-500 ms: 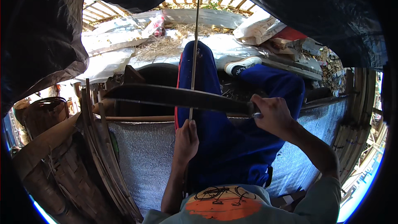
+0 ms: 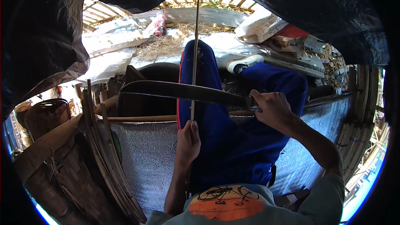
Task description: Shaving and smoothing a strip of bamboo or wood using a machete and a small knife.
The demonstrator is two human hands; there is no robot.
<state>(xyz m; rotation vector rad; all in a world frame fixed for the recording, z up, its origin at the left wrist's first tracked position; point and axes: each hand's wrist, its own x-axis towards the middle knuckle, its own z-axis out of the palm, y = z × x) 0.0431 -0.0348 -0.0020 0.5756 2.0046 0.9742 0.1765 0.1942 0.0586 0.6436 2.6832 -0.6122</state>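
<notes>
A long, thin bamboo strip point(image 2: 194, 66) runs away from me over my bent left leg, up past the top of the view. My left hand point(image 2: 188, 141) is closed round it near my lap, thumb on top. In my right hand point(image 2: 271, 107) is the handle of a machete, mostly hidden by the fingers. The broad dark machete blade point(image 2: 175, 90) points left and lies across the strip just beyond my left hand. Whether its edge bites into the strip I cannot tell.
Several upright bamboo slats point(image 2: 98, 141) and a woven bamboo basket point(image 2: 79, 171) stand close on my left. Silvery sheeting point(image 2: 143, 154) covers the seat beneath me. More slats point(image 2: 354, 129) are stacked at right. Dark tarp point(image 2: 333, 21) hangs overhead; a white sack point(image 2: 259, 25) lies ahead.
The machete has shifted slightly to the right and its tip has risen a little in view. My left hand keeps its hold on the bamboo strip, almost unmoved.
</notes>
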